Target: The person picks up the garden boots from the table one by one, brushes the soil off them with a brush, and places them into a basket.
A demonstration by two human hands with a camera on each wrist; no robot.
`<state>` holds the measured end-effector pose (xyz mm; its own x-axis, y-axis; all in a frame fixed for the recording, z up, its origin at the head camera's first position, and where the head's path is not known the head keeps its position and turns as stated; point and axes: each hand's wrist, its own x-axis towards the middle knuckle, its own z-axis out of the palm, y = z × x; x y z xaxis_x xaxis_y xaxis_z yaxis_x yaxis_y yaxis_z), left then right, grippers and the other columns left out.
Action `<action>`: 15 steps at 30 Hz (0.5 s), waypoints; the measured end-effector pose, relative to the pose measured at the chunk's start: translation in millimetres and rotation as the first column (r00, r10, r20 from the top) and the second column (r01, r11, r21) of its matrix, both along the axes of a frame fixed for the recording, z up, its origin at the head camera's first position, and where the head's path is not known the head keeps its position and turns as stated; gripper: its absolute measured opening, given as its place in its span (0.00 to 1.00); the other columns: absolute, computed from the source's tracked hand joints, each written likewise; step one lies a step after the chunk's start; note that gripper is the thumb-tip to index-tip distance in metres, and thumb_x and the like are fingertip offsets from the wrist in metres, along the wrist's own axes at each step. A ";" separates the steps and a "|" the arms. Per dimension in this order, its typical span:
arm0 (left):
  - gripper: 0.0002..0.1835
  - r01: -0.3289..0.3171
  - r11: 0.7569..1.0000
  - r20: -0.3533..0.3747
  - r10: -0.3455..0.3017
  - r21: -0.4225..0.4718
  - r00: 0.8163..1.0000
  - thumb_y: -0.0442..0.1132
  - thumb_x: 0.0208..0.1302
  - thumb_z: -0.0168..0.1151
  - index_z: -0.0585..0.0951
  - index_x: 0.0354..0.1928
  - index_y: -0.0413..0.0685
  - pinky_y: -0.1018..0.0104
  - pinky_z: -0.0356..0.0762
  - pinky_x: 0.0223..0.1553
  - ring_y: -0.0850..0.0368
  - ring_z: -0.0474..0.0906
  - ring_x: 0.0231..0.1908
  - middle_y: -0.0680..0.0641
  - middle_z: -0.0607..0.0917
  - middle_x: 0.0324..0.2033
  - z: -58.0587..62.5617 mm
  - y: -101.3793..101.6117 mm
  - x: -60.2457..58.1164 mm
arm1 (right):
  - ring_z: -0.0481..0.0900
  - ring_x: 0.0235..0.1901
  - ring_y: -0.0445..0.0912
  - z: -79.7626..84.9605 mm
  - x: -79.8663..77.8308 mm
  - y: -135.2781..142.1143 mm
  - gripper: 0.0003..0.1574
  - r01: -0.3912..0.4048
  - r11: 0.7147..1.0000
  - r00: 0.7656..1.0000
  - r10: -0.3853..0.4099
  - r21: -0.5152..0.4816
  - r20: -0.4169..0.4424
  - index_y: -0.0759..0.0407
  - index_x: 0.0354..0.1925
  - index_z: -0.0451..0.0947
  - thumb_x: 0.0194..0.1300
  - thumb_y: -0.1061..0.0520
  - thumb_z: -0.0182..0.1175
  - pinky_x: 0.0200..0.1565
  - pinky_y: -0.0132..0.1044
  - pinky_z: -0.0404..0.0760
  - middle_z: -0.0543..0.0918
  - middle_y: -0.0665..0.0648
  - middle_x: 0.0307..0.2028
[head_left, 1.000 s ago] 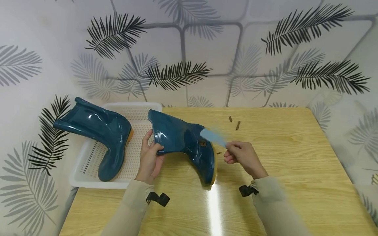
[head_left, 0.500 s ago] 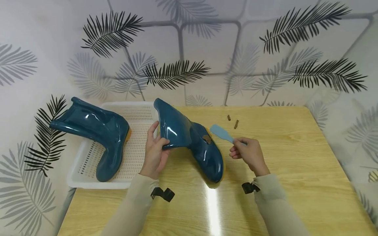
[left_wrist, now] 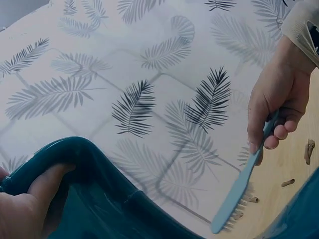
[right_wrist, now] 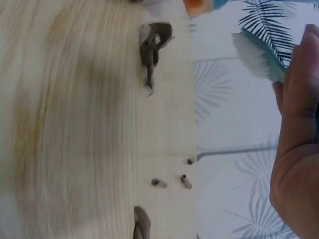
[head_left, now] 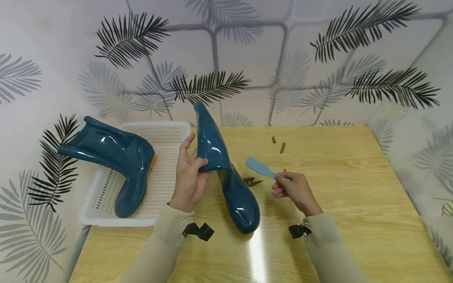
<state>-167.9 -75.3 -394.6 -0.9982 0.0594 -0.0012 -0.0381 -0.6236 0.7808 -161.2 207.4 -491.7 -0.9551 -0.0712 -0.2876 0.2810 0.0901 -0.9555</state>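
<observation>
My left hand (head_left: 189, 177) grips a glossy dark blue rubber boot (head_left: 241, 202) by the rim of its shaft. The thumb hooks over the boot rim (left_wrist: 132, 196) in the left wrist view. Shaft up and tilted, the boot has its toe low over the table. My right hand (head_left: 295, 190) pinches the handle of a light blue brush (head_left: 259, 166), held a little to the right of the boot and apart from it. White bristles show on the brush (right_wrist: 256, 55) in the right wrist view. Brown dried scraps (head_left: 252, 181) lie on the table beside the boot.
A second blue boot (head_left: 136, 173) lies across a white perforated basket (head_left: 118, 223) on the left, its shaft overhanging the rim. More small brown bits (head_left: 282, 147) are scattered toward the back of the wooden table (head_left: 354, 220). A leaf-patterned wall (head_left: 247, 51) stands behind.
The left hand has tipped the boot more upright. A brown scrap that was on the boot half a second ago is off it, and scraps lie beside it. The brush has drawn back from the boot.
</observation>
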 end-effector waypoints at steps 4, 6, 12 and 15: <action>0.43 0.005 1.000 -0.011 -0.004 0.011 1.000 0.15 0.60 0.37 0.51 0.75 0.55 0.59 0.81 0.46 0.48 0.75 0.57 0.40 0.68 0.66 4.9 -3.9 -1.9 | 0.84 0.24 0.40 0.1 0.6 -3.6 0.25 -0.059 0.996 0.998 0.059 -0.071 -0.009 0.82 0.57 0.70 0.77 0.58 0.53 0.32 0.35 0.85 0.83 0.54 0.27; 0.43 0.008 1.000 -0.015 -0.007 0.014 1.000 0.15 0.60 0.37 0.51 0.75 0.55 0.59 0.80 0.47 0.46 0.74 0.59 0.40 0.68 0.66 7.4 -5.7 -3.7 | 0.84 0.24 0.40 -2.4 1.9 -3.9 0.26 -0.081 0.994 0.997 0.082 -0.073 0.010 0.82 0.58 0.69 0.77 0.58 0.53 0.33 0.36 0.85 0.83 0.55 0.27; 0.43 -0.021 0.999 -0.051 0.022 0.024 0.998 0.15 0.61 0.37 0.51 0.75 0.56 0.58 0.80 0.47 0.42 0.70 0.64 0.38 0.66 0.68 22.0 -17.3 -13.8 | 0.84 0.26 0.41 -12.8 7.3 4.8 0.26 -0.007 0.999 0.999 0.005 0.037 0.040 0.81 0.58 0.71 0.78 0.57 0.52 0.36 0.39 0.85 0.84 0.57 0.29; 0.42 -0.052 0.998 -0.078 0.053 0.025 0.996 0.15 0.62 0.37 0.50 0.75 0.55 0.58 0.81 0.47 0.42 0.69 0.64 0.39 0.65 0.69 33.2 -26.1 -19.8 | 0.84 0.27 0.41 -16.3 9.3 8.5 0.26 -0.004 0.999 0.999 0.003 0.033 0.044 0.81 0.59 0.70 0.78 0.57 0.51 0.37 0.40 0.85 0.83 0.57 0.29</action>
<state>-187.7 -101.3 -361.4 -0.9969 0.0060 0.0783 0.0562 -0.6412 0.7653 -151.9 215.9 -508.0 -0.9413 -0.0643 -0.3314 0.3221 0.1226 -0.9387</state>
